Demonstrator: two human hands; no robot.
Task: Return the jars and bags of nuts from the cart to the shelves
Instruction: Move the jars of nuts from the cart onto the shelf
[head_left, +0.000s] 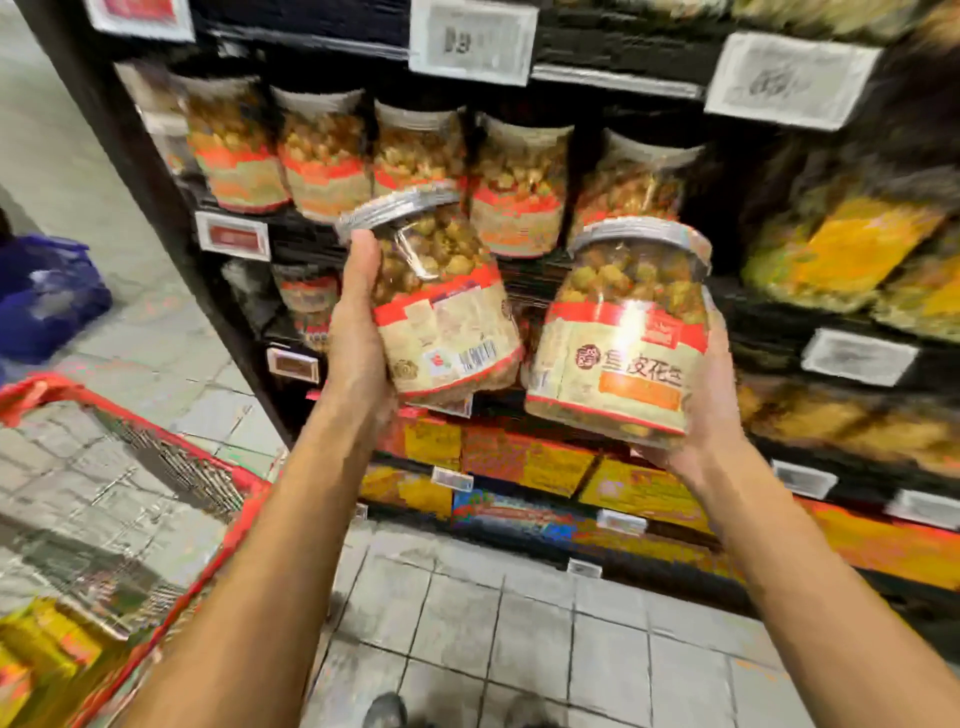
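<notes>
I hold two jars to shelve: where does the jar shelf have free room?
A dark gap shows between the rightmost shelf jar and the yellow bags; a narrower one lies left of that jar. The four jars further left stand packed together. Blur hides its depth.

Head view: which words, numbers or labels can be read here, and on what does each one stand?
"鱼皮花生": label of the right jar, held in the right hand; the last character is partly cut off.
Red logo above it: too blurred to read.
Left jar, in the left hand: barcode and small print, too blurred.
Price tags: too blurred.
Shelf jars and boxes: too blurred.
</notes>
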